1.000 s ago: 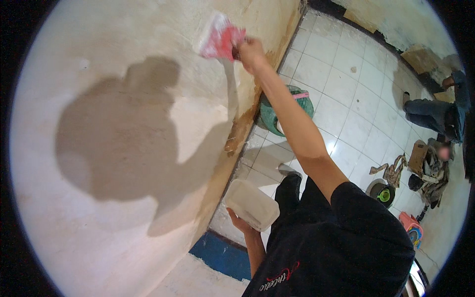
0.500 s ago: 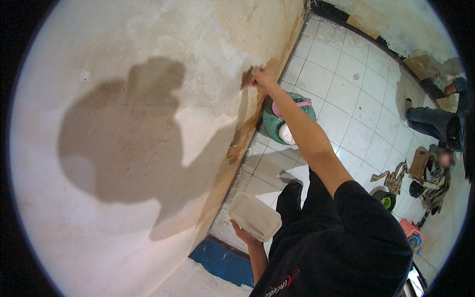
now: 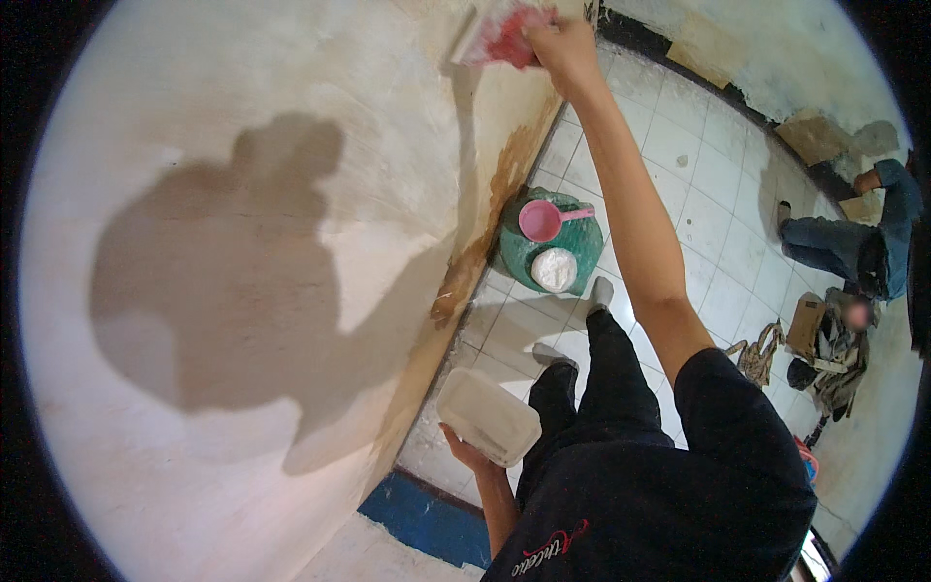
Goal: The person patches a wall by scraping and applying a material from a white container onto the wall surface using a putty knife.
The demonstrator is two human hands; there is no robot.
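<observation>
At the top of the head view, my right hand (image 3: 567, 53) is closed around a red putty scraper (image 3: 512, 37). Its wide pale blade is at the plastered wall (image 3: 388, 87); motion blurs it, so contact is hard to judge. Lower down, my left hand (image 3: 465, 450) grips a whitish plastic tub (image 3: 488, 409) by its side and underside. Pale residue coats the tub's inside. Between wall and right forearm, a green sack-like container (image 3: 514, 257) stands on the floor, bearing a pink dipper (image 3: 540, 221) and a white round item (image 3: 554, 270).
Brown damp patches (image 3: 461, 276) mark the wall's lower edge. White floor tiles (image 3: 703, 209) stretch right. Far right is another person (image 3: 844, 242) in jeans, with a cardboard box (image 3: 805, 325) and a heap of cloth and bags (image 3: 844, 373) nearby. A blue strip (image 3: 427, 519) lies lower left.
My right hand has moved up along the wall with the scraper, which now shows plainly. The green container with the dipper has come out from behind my forearm. My left hand still holds the tub.
</observation>
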